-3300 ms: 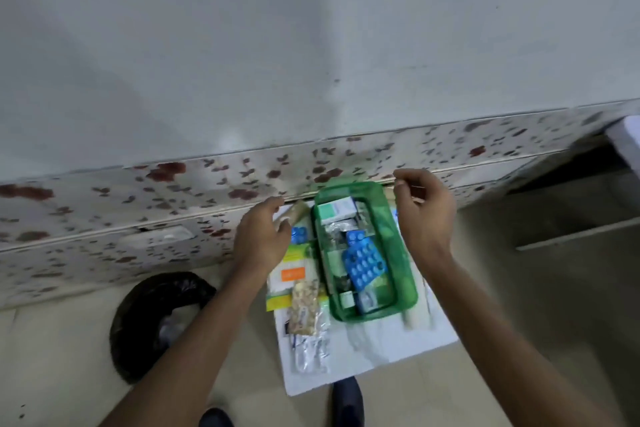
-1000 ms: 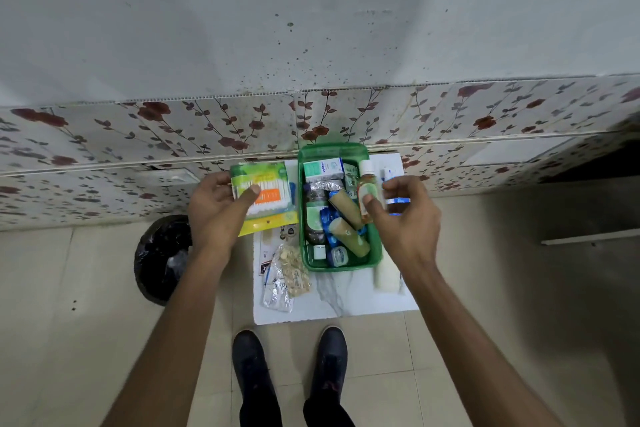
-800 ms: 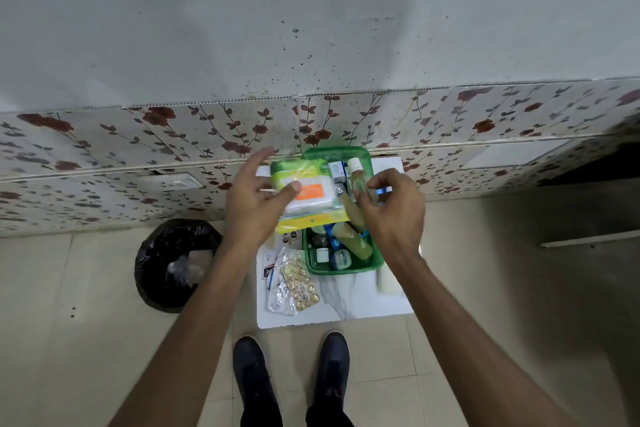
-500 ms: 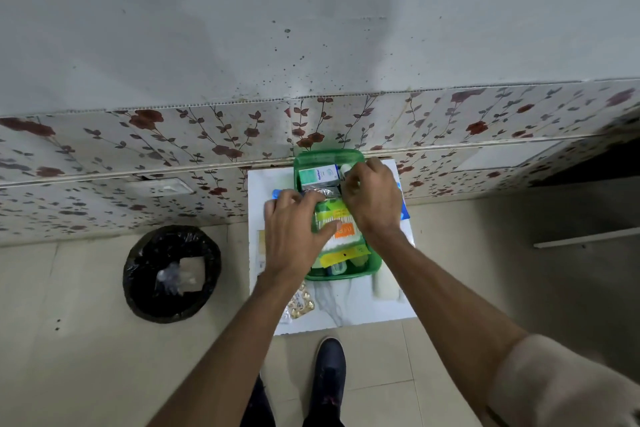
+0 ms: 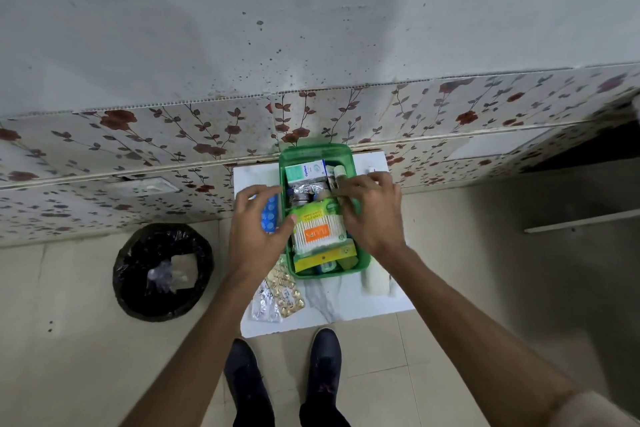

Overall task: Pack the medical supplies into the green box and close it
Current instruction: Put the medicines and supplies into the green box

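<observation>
The open green box (image 5: 313,151) stands on a white board (image 5: 346,305) on the floor, against the wall. A pack of cotton swabs (image 5: 318,234) lies on top of the things inside it. Behind the pack are a white-green carton (image 5: 304,172) and a foil strip (image 5: 308,189). My left hand (image 5: 256,229) hovers at the box's left side with fingers spread, its thumb touching the pack's edge. My right hand (image 5: 370,215) pinches the pack's far right corner. A blue blister pack (image 5: 269,217) lies under my left hand, outside the box.
Golden and silver blister strips (image 5: 285,291) lie on the board at the near left. A white roll (image 5: 374,279) lies right of the box. A black-lined bin (image 5: 162,270) stands to the left. My shoes (image 5: 247,381) touch the board's near edge.
My left hand carried the cotton swab pack from the left into the green box. It has now let go and drawn back left, while my right hand stays on the pack.
</observation>
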